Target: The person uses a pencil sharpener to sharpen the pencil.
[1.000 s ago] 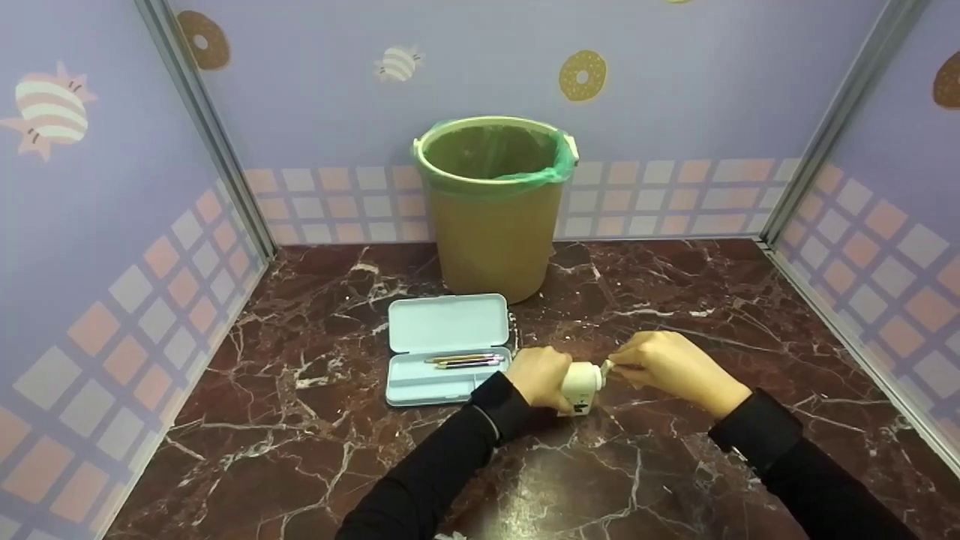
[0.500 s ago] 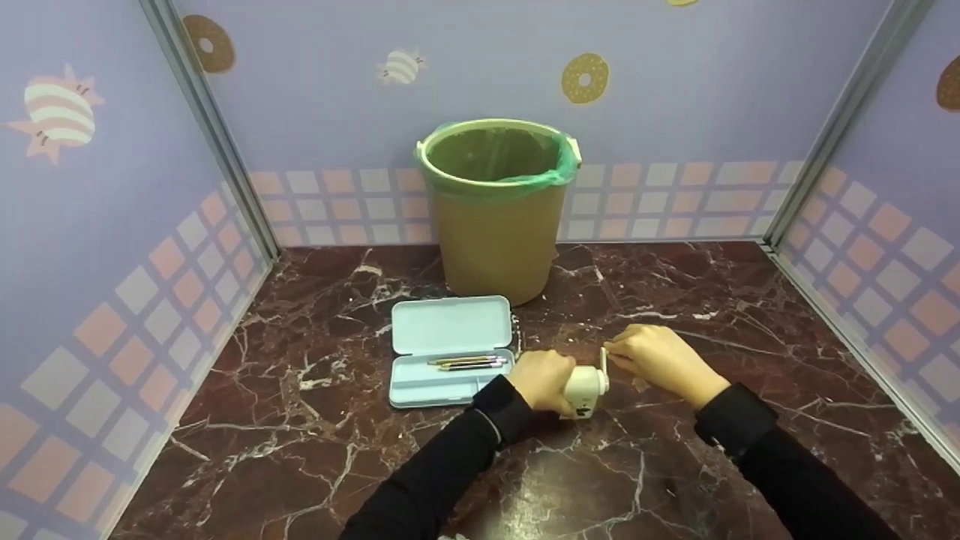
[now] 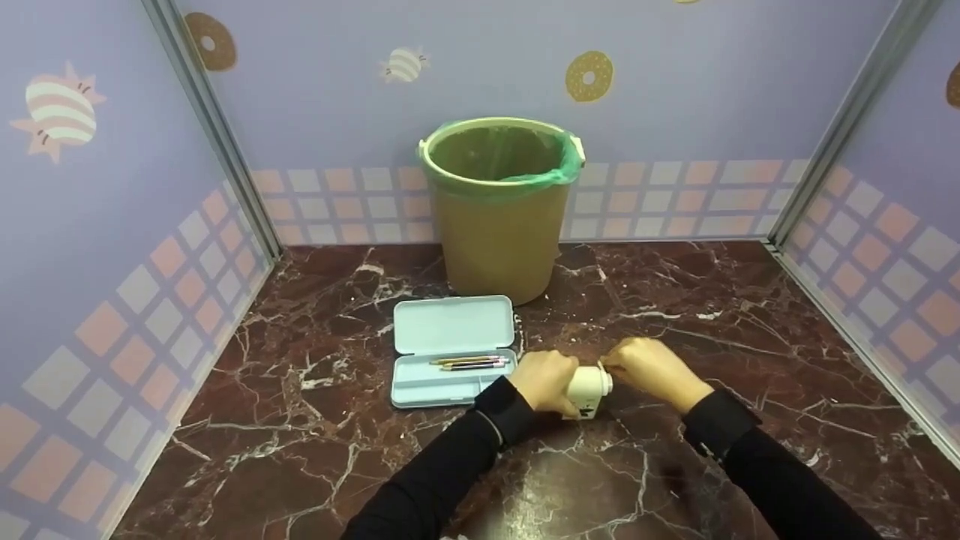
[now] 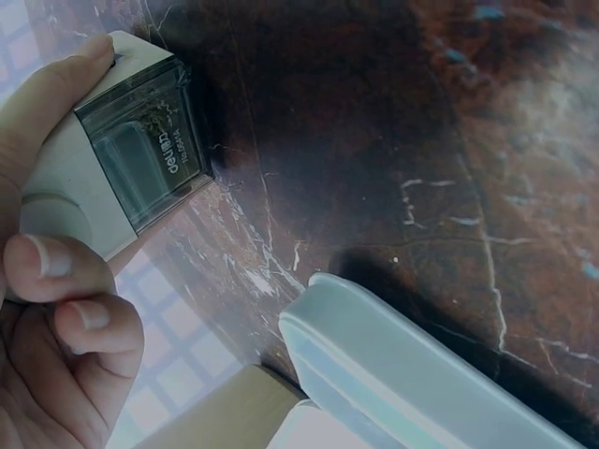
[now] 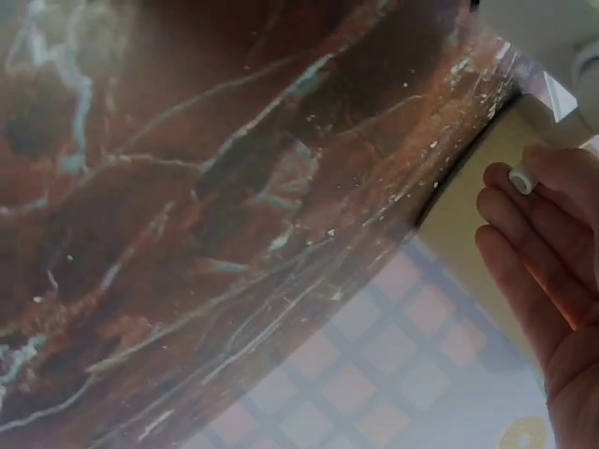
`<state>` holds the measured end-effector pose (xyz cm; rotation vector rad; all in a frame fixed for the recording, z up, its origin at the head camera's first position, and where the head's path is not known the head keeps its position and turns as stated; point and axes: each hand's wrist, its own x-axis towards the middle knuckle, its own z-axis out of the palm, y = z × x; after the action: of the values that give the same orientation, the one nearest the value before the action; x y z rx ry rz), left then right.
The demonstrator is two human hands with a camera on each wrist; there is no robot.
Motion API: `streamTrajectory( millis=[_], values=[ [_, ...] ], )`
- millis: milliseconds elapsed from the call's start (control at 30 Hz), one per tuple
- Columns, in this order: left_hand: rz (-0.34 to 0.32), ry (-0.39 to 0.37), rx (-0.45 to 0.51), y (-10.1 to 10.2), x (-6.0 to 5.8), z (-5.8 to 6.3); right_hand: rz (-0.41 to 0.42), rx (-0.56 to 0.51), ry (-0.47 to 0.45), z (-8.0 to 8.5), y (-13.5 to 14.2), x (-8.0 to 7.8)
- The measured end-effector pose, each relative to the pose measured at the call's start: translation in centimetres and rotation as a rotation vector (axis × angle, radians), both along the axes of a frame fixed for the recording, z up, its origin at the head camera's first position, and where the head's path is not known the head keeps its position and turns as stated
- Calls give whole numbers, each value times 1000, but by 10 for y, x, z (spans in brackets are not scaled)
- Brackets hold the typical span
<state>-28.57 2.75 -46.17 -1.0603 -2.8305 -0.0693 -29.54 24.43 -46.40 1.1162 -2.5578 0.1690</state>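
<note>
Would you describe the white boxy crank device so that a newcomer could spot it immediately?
Start at the tall tan bin with green plastic liner, then the open pale blue pencil case before it. Just right of that case, the left hand grips the white boxy crank device. Unlike its neighbours, it has a clear window.

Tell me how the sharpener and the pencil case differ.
The sharpener is blocky and off-white with a see-through panel; the pencil case is longer, flatter and pale blue. The sharpener is gripped by the left hand, while the pencil case lies open, held by no hand. Both are pale and boxy.
</note>
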Motion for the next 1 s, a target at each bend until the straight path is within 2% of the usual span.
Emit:
streamTrajectory(
  millis=[167, 367, 633, 833, 1000],
  values=[
    [8, 9, 12, 2, 0, -1, 3, 11, -59, -10, 3, 6],
    [30, 12, 25, 4, 2, -1, 3, -7, -82, -17, 7, 15],
    [53, 40, 32, 6, 5, -3, 63, -40, -100, -24, 12, 31],
    [84, 37, 39, 5, 4, -5, 110, -77, -111, -22, 13, 46],
    [83, 23, 37, 1, 2, -3, 151, -99, -75, -8, 11, 57]
  ],
)
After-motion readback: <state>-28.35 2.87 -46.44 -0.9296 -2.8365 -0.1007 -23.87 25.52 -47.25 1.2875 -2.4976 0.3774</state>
